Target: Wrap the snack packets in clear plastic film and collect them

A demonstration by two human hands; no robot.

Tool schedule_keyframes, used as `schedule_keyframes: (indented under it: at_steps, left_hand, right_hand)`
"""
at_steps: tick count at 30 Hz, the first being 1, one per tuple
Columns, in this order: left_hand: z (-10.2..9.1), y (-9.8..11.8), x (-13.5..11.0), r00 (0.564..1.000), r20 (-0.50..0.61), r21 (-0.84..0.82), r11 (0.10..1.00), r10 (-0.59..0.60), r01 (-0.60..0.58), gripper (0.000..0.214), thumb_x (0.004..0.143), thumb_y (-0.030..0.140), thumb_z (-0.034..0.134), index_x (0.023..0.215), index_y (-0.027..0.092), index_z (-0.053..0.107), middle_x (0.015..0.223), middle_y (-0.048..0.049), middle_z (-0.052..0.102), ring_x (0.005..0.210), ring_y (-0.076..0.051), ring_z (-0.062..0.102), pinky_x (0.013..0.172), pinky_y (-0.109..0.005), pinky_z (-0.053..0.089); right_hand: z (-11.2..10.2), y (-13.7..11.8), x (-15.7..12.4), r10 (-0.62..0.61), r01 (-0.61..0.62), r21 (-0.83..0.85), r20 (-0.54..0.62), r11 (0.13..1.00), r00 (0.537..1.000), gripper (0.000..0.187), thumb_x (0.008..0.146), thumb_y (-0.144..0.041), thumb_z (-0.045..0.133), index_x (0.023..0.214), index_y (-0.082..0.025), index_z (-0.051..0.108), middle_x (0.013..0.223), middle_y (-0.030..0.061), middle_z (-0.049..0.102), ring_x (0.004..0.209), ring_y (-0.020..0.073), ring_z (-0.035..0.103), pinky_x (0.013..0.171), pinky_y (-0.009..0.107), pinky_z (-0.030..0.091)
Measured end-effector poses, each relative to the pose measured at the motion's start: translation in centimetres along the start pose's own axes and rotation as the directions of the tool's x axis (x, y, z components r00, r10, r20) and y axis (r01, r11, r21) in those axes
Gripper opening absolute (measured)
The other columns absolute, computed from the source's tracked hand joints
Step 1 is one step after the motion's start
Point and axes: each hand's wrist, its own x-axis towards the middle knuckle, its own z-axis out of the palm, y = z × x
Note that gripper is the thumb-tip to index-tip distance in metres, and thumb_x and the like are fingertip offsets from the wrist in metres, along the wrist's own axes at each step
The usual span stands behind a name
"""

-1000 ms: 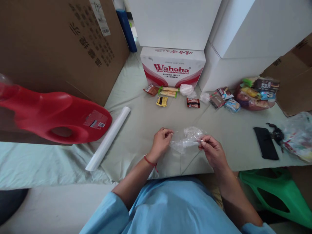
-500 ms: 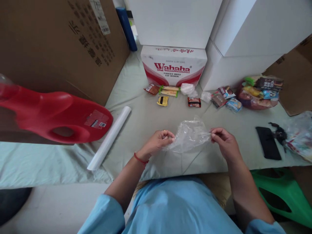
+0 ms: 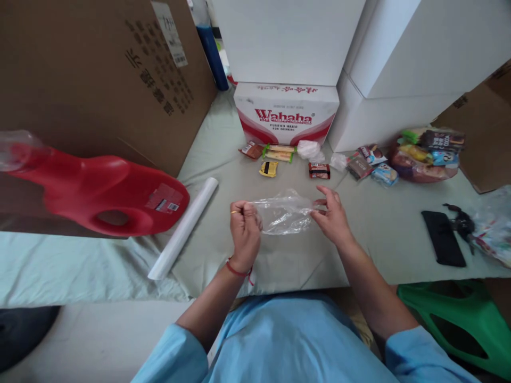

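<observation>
Left hand [image 3: 245,234]: pinching plastic bag [image 3: 283,217]
Right hand [image 3: 332,217]: at bag's edge, cannot tell if pinching
Phone [image 3: 443,238]: right of bag

One left hand [image 3: 244,234], one right hand [image 3: 333,219]. One crinkly clear bag [image 3: 285,214] in hand. One red jug [image 3: 90,183], one white roll [image 3: 184,229], one black phone [image 3: 443,238], one green stool [image 3: 487,319]. Three plain white boxes [image 3: 287,42], one box with red letters [image 3: 287,114]. Three snack packs [image 3: 360,167] in a heap.

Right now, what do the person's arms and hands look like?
The arms have loose, light-blue sleeves. The left hand wears a gold-coloured ring, with a thin red bracelet at its wrist. I see no jewellery on the right hand.
</observation>
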Motion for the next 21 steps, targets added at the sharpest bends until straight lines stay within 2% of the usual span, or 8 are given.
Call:
schedule_keyframes:
  at_steps: [2, 4, 7, 10, 12, 14, 18, 21]
  left_hand:
    - [-1.5, -1.2, 1.4, 0.988, -0.133, 0.029, 0.996, 0.084, -0.081, 0.035, 0.095, 0.052, 0.067, 0.094, 0.027, 0.043, 0.071, 0.0088, 0.043, 0.049, -0.008, 0.035, 0.045, -0.019, 0.028]
    - [-3.2, -2.4, 2.3, 0.967, -0.252, 0.100, 0.995, 0.044, -0.019, 0.031, 0.093, 0.047, 0.066, 0.097, 0.027, 0.042, 0.072, 0.0093, 0.043, 0.050, -0.008, 0.039, 0.048, -0.020, 0.036]
    - [-5.3, -3.2, 2.1, 0.930, -0.304, 0.502, 0.864, 0.205, -0.026, 0.041, 0.083, 0.031, 0.071, 0.115, 0.024, 0.048, 0.092, 0.0015, 0.055, 0.076, -0.015, 0.060, 0.074, -0.033, 0.056]
    - [-5.8, -2.2, 1.2, 0.915, 0.105, 0.911, 0.330, 0.389, -0.245, 0.075, 0.073, 0.016, 0.074, 0.143, 0.022, 0.048, 0.142, -0.0167, 0.052, 0.141, -0.035, 0.048, 0.117, -0.056, 0.040]
    - [-5.1, -1.0, 1.1, 0.893, 0.369, 0.921, 0.024, 0.258, -0.388, 0.092, 0.072, 0.015, 0.076, 0.157, 0.024, 0.040, 0.163, -0.0203, 0.035, 0.159, -0.043, 0.022, 0.125, -0.067, 0.021]
    - [-3.7, 0.1, 2.0, 0.870, 0.486, 0.873, -0.100, 0.087, -0.478, 0.103, 0.073, 0.026, 0.082, 0.163, 0.024, 0.031, 0.170, -0.0216, 0.029, 0.161, -0.046, 0.013, 0.125, -0.071, 0.014]
    - [-0.8, 1.2, 5.8, 0.807, 0.574, 0.811, -0.041, -0.137, -0.584, 0.089, 0.076, 0.063, 0.077, 0.147, 0.014, 0.053, 0.150, -0.0242, 0.055, 0.149, -0.046, 0.039, 0.120, -0.065, 0.028]
    - [0.2, 1.2, 8.7, 0.704, 0.602, 0.795, 0.203, -0.377, -0.571, 0.052, 0.078, 0.065, 0.071, 0.095, 0.016, 0.071, 0.092, -0.0104, 0.072, 0.098, -0.031, 0.067, 0.092, -0.044, 0.050]
  right_hand:
    - [0.5, 1.2, -0.6, -0.031, 0.031, 0.000, -0.019, 1.000, 0.999, 0.065, 0.083, -0.034, 0.072, 0.146, -0.028, 0.055, 0.155, 0.0169, 0.041, 0.114, 0.0273, 0.068, 0.078, 0.041, 0.067]
    - [0.9, 2.1, -1.2, -0.053, 0.053, -0.017, -0.010, 0.998, 0.999, 0.062, 0.087, -0.038, 0.070, 0.146, -0.029, 0.054, 0.162, 0.0165, 0.033, 0.125, 0.0301, 0.064, 0.080, 0.043, 0.069]
    - [1.1, 3.2, -1.7, -0.071, 0.073, -0.038, 0.049, 0.997, 0.996, 0.059, 0.092, -0.042, 0.067, 0.148, -0.030, 0.052, 0.168, 0.0149, 0.024, 0.135, 0.0326, 0.058, 0.084, 0.045, 0.069]
    - [0.8, 3.6, -1.5, -0.091, 0.095, -0.037, 0.107, 0.995, 0.990, 0.061, 0.093, -0.040, 0.066, 0.151, -0.032, 0.050, 0.171, 0.0127, 0.021, 0.141, 0.0338, 0.054, 0.087, 0.047, 0.069]
    - [0.6, 3.7, -1.3, -0.112, 0.117, -0.024, 0.140, 0.993, 0.984, 0.062, 0.093, -0.036, 0.065, 0.152, -0.034, 0.049, 0.172, 0.0105, 0.018, 0.145, 0.0337, 0.051, 0.088, 0.046, 0.069]
    - [0.3, 3.6, -1.0, -0.136, 0.140, -0.012, 0.176, 0.990, 0.975, 0.063, 0.093, -0.033, 0.064, 0.154, -0.035, 0.048, 0.174, 0.0085, 0.016, 0.148, 0.0330, 0.048, 0.089, 0.045, 0.069]
    - [-0.2, 3.5, -0.7, -0.167, 0.177, -0.019, 0.253, 0.984, 0.953, 0.065, 0.094, -0.030, 0.063, 0.156, -0.037, 0.045, 0.175, 0.0061, 0.013, 0.151, 0.0315, 0.044, 0.092, 0.044, 0.067]
    - [-0.8, 3.8, -0.6, -0.165, 0.178, -0.029, 0.259, 0.984, 0.952, 0.064, 0.094, -0.031, 0.064, 0.155, -0.036, 0.046, 0.175, 0.0074, 0.013, 0.151, 0.0324, 0.044, 0.090, 0.044, 0.068]
